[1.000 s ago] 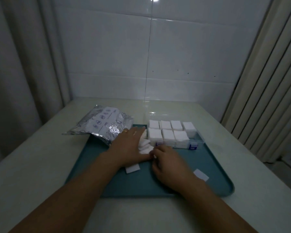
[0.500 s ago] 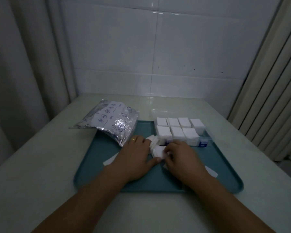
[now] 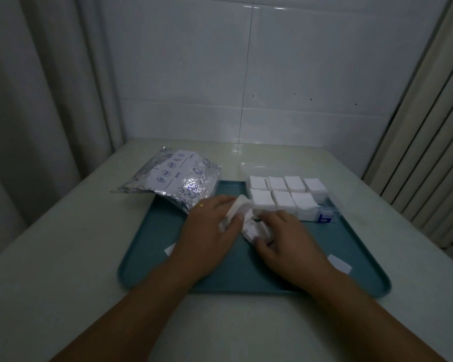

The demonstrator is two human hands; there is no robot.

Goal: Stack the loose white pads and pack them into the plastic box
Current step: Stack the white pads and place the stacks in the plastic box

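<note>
On the teal tray (image 3: pixel 311 273) my left hand (image 3: pixel 209 228) and my right hand (image 3: pixel 288 239) close in from both sides on a small heap of loose white pads (image 3: pixel 246 218). Fingers of both hands curl round the pads. Behind them stands the clear plastic box (image 3: pixel 327 205), filled with several stacks of white pads (image 3: pixel 283 197). One loose pad (image 3: pixel 340 263) lies flat at the tray's right. Another loose pad (image 3: pixel 170 249) shows at the tray's left, half hidden by my left wrist.
A silver foil pouch (image 3: pixel 175 178) with blue print lies half on the tray's back left corner. The tray sits on a pale table (image 3: pixel 63 257) against a tiled wall. Curtains hang at left and right.
Both hands have drawn together on the heap of pads, bunching it up between them. The camera view has shifted, so the tray appears further right.
</note>
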